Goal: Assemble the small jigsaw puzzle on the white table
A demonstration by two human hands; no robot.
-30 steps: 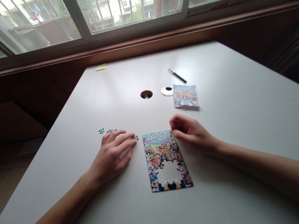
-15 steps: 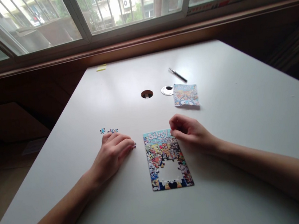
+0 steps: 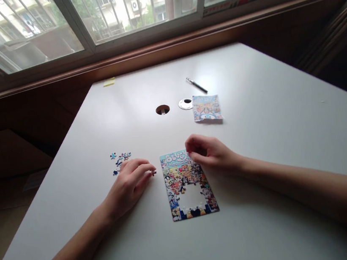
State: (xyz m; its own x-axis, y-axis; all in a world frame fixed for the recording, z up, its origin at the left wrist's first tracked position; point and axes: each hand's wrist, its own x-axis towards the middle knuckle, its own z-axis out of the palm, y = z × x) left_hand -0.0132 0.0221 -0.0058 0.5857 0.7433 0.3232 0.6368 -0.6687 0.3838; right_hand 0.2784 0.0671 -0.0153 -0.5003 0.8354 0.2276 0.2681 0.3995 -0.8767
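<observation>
A partly assembled jigsaw puzzle [image 3: 184, 173] with a crowded cartoon picture lies flat on the table, a white gap open in its lower middle. Just left of its edge, my left hand [image 3: 132, 180] pinches a small dark puzzle piece [image 3: 154, 173] between thumb and fingertips. Behind that hand lies a small pile of loose puzzle pieces [image 3: 122, 159], partly covered by the knuckles. My right hand [image 3: 206, 149] rests at the puzzle's top right corner, fingers curled to the thumb. Whatever those fingertips hold, if anything, is too small to make out.
Beyond the puzzle, a creased picture sheet [image 3: 207, 108] overlaps a round metal cover [image 3: 185, 104]. A dark pen [image 3: 197, 85] lies behind them. The white table [image 3: 263, 229] has a round cable hole [image 3: 162, 109] and a yellow sticker [image 3: 109, 82] near the window.
My left hand has shifted toward the puzzle with the piece, uncovering more of the loose pile. The right hand stays at the corner. The whole view has swung slightly.
</observation>
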